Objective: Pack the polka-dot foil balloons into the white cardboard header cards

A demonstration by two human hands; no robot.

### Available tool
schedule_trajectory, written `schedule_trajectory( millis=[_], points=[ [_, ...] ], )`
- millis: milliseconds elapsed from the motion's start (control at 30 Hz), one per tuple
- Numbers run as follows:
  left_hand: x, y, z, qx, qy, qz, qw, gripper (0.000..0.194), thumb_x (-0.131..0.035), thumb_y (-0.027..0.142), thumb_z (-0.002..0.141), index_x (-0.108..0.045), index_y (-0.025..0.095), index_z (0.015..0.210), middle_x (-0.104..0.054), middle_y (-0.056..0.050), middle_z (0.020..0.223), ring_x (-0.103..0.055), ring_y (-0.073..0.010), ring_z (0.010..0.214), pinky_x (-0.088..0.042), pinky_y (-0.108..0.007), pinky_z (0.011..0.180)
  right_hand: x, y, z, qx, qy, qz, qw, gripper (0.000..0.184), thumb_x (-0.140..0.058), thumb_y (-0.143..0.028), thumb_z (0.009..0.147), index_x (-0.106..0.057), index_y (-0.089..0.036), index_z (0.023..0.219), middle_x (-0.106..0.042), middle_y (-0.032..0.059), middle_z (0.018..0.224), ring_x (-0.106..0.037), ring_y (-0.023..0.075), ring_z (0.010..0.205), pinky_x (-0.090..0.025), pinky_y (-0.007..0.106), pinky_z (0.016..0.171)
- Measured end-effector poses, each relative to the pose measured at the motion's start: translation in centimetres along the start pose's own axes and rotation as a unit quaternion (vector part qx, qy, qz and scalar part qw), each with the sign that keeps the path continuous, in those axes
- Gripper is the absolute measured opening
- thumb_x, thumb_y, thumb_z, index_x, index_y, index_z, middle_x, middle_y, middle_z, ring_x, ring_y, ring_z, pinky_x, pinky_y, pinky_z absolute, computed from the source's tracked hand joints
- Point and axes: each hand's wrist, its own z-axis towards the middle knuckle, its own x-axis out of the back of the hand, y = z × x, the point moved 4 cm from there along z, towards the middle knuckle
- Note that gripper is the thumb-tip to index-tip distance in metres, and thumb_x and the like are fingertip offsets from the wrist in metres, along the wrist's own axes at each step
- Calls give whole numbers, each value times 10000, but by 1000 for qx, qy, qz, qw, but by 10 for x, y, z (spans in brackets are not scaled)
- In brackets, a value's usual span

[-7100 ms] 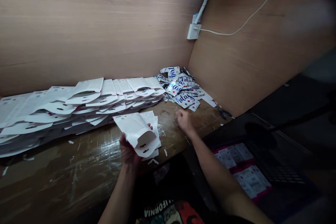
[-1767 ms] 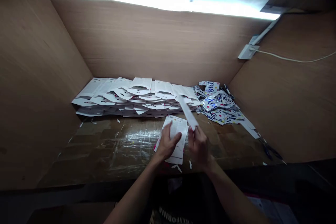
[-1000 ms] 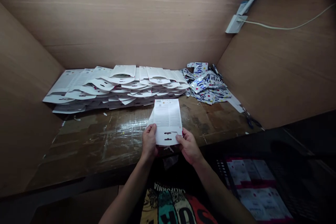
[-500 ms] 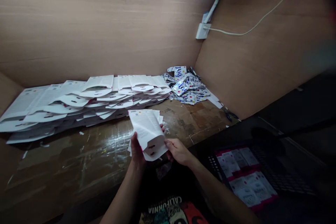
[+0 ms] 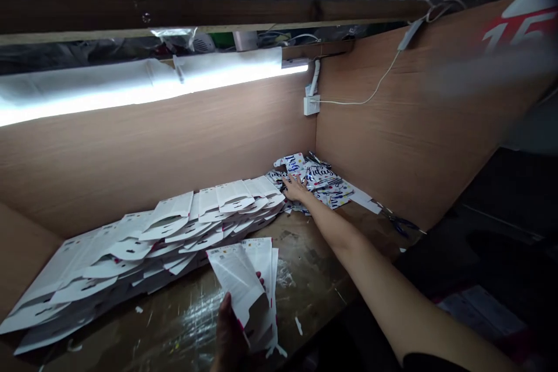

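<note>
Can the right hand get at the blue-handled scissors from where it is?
Probably yes: the right hand is at the printed cutouts, and the scissors lie further along the bench, with only a white paper strip between.

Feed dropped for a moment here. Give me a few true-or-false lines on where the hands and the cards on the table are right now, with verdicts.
The left hand holds a sheaf of white cards: true.

The right hand grips the scissors: false. It lies open at the edge of the printed heap, and the scissors lie on the table, apart from it.

The stack of cards lies to the right of the heap: false. It lies to the left.

A white cable runs from the wall socket: true.
</note>
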Motion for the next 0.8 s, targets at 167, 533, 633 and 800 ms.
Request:
schedule_trajectory(
  millis=[167, 533, 633, 800],
  points=[
    [13, 2, 4, -30, -61, 2, 998, 661, -494, 568, 952, -639, 219, 1494, -694, -139, 1419, -593, -399, 1394, -387, -557, 1246, -29, 12, 40, 21, -72, -40, 996, 1065, -721, -402, 879, -104, -210, 1725, -134, 212, 1770, -94, 483, 1604, -94, 690, 1253],
    [11, 11, 6, -14, -68, 26, 997, 711, -488, 559, 933, -678, 94, 1436, -598, -145, 1520, -527, -319, 1471, -355, -407, 1273, -58, -4, 68, 78, -43, -104, 991, 505, -362, -262, 1060, -569, -195, 1517, -577, 251, 1493, -452, 440, 1424, -179, 754, 1151],
    [8, 8, 5, -10, -69, 3, 998, 726, -456, 587, 950, -660, 112, 1458, -593, -130, 1529, -536, -297, 1467, -358, -397, 1270, -54, 7, 60, 93, -31, -130, 987, 478, -379, -207, 1035, -635, -117, 1429, -642, 284, 1381, -524, 432, 1347, -160, 746, 1159],
    [8, 6, 6, -16, -100, -25, 995, 717, -439, 602, 970, -643, 135, 1474, -606, -139, 1520, -564, -317, 1438, -381, -434, 1256, -36, 51, 15, 128, -30, -173, 976, 482, -415, -145, 1005, -627, -106, 1436, -659, 279, 1345, -567, 417, 1300, -203, 721, 1171]
  ],
)
